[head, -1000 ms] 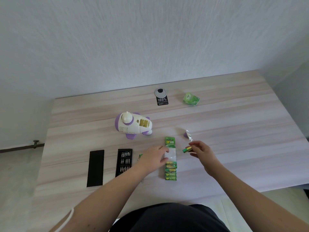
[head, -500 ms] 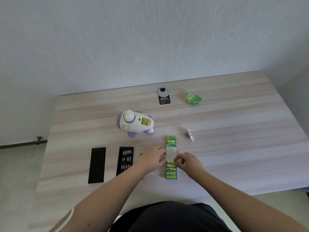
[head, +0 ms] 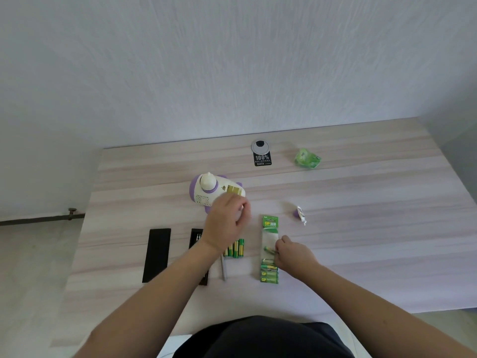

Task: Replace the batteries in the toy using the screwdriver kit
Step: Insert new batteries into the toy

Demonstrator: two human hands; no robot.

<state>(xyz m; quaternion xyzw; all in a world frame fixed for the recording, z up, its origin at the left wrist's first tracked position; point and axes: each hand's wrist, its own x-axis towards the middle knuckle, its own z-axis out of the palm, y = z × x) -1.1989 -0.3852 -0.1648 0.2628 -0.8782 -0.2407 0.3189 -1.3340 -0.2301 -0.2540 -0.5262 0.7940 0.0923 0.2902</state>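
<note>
The white and purple toy [head: 205, 191] lies on the table with its battery bay [head: 234, 190] uncovered. My left hand [head: 227, 224] hovers just in front of the bay with its fingers curled; what they hold is hidden. A green battery pack [head: 270, 224] lies to the right. On its clear middle, my right hand [head: 294, 254] pinches a green battery [head: 269, 250]. Several loose batteries [head: 236, 248] lie below my left hand. The grey screwdriver [head: 224, 270] lies beside the black bit tray [head: 196, 236], which my left forearm partly covers.
The kit's black lid [head: 156, 254] lies left of the tray. A small purple and white cover piece [head: 300, 214] sits right of the pack. A crumpled green wrapper [head: 307, 158] and a round grommet [head: 260, 147] with a black label are near the wall. The table's front edge is close to my body.
My left hand left the battery pack and rose toward the toy's open bay. My right hand, which held a battery up to the right, came down onto the pack.
</note>
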